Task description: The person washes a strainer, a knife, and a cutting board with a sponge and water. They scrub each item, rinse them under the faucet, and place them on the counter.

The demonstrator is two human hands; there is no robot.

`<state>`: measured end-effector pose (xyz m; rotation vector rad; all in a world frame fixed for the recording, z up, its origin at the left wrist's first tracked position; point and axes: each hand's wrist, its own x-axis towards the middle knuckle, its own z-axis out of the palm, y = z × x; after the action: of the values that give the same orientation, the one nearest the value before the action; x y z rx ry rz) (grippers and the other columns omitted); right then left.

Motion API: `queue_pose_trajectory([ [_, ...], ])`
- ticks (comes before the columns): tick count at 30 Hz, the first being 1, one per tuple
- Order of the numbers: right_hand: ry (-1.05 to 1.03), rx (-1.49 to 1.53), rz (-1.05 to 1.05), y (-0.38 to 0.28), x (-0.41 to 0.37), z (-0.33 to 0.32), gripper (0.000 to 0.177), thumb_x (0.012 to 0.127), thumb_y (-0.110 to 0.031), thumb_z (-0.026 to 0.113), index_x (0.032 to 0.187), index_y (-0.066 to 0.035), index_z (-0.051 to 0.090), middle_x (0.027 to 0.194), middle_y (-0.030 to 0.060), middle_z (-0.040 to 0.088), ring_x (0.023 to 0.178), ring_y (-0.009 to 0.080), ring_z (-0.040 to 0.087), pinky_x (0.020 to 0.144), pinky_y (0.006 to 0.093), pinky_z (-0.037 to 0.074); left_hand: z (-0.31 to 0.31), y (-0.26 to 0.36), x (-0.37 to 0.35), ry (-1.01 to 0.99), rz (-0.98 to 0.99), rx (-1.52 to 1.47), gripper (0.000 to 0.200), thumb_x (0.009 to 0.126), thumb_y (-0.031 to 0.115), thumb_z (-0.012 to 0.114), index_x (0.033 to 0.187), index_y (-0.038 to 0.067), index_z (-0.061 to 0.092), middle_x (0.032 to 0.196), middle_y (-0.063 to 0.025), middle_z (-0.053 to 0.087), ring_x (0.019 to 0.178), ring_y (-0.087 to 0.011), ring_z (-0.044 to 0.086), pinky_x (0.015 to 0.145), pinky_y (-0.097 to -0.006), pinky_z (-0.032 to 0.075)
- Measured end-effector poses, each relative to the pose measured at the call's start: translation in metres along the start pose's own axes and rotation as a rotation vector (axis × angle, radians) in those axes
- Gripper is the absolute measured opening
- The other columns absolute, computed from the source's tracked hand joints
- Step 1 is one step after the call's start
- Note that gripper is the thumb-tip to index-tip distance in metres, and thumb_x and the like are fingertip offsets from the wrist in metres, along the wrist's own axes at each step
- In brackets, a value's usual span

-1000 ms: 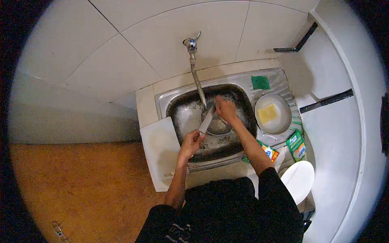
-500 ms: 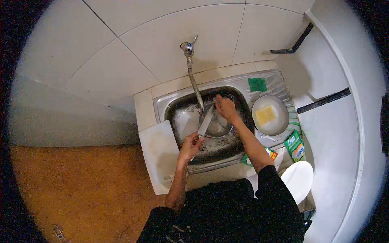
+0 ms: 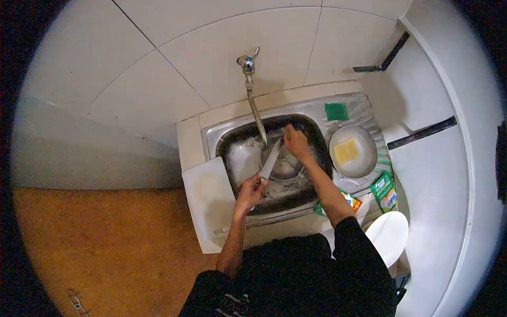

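My left hand [image 3: 250, 196] is closed round the handle of a knife [image 3: 271, 161] over the sink basin [image 3: 237, 158]. The blade slants up and away toward my right hand [image 3: 296, 142]. That hand is closed near the blade's tip, with a small light patch at its fingers; I cannot tell what it holds. Below the blade, a round-rimmed thing [image 3: 285, 170] lies in the basin. The spout of the faucet [image 3: 255, 113] hangs just left of the blade.
A white cutting board [image 3: 206, 185] lies left of the basin. At right stand a pan [image 3: 369, 165] with a yellow sponge [image 3: 346, 152] in it, a green scouring pad [image 3: 336, 111], green packets [image 3: 384, 191] and a white plate [image 3: 388, 238]. Black brackets [image 3: 422, 133] jut from the right wall.
Both hands and the knife keep nearly the same place, while the right fingers have shifted slightly near the tip. The whole view has moved a little.
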<state>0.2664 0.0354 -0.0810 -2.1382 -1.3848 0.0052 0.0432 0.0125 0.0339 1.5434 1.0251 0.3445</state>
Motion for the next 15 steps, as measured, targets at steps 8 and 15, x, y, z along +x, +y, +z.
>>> queue_pose_trajectory([
  [8,0.006,0.359,0.068,-0.027,-0.056,-0.020,0.024,0.082,-0.022,0.049,0.097,-0.003,0.046,0.075,0.0224,0.054,0.067,0.0390,0.053,0.057,0.0445,0.040,0.000,-0.051,0.027,-0.051,0.123,0.007,0.018,0.085,0.019,0.049,0.086,0.001,0.053,0.063,0.0001,0.049,0.052,-0.0051,0.041,0.046,-0.0208,0.033],
  [15,0.117,0.132,0.415,-0.018,-0.057,-0.146,0.032,0.078,-0.021,0.051,0.100,0.001,0.046,0.086,0.0232,0.055,0.080,0.0392,0.053,0.068,0.0448,0.041,0.009,-0.037,0.060,0.034,0.140,-0.086,0.022,0.085,0.024,0.049,0.084,0.003,0.053,0.064,-0.0020,0.053,0.051,-0.0085,0.045,0.046,-0.0243,0.037],
])
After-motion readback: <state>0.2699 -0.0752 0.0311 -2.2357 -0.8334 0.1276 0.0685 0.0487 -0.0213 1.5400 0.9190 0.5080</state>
